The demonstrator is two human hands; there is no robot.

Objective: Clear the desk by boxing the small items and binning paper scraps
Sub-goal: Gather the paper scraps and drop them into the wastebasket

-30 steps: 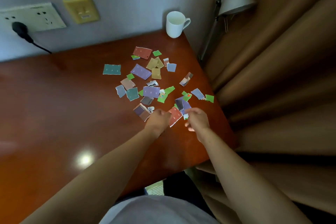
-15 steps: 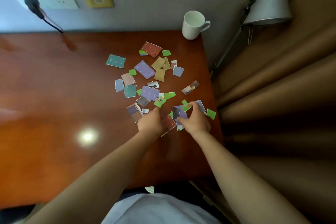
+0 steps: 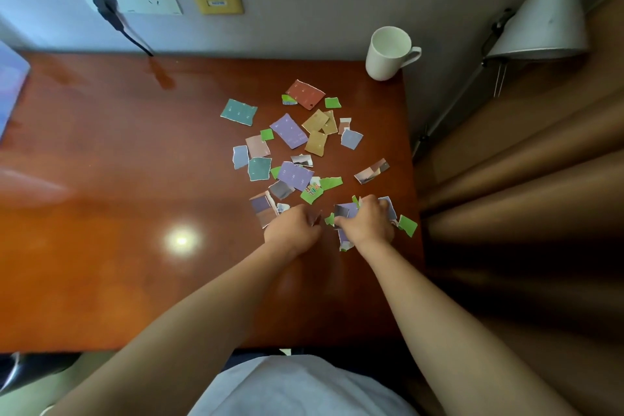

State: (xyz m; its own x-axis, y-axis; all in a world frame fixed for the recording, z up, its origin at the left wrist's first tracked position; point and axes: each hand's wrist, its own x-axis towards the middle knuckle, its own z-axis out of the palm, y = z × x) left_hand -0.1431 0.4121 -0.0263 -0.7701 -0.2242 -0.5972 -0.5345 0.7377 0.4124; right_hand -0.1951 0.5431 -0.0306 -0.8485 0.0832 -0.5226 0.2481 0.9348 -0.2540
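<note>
Wooden counter (image 3: 135, 179) carries scattered scraps (image 3: 290, 130). Your left hand (image 3: 292, 230) pinches a red scrap (image 3: 317, 218), fingers curled; right hand (image 3: 369, 223) fingers clamp purple scraps (image 3: 347, 211)

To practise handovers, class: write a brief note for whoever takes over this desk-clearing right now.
Torn coloured paper scraps lie spread on the red-brown wooden desk, short of the white ceramic mug.
Left hand: grips a reddish one.
Right hand: grips purple and green ones near the desk's right edge.
No bin or box in view; nothing visibly binned.
To do: gather every scrap, bin them.
</note>
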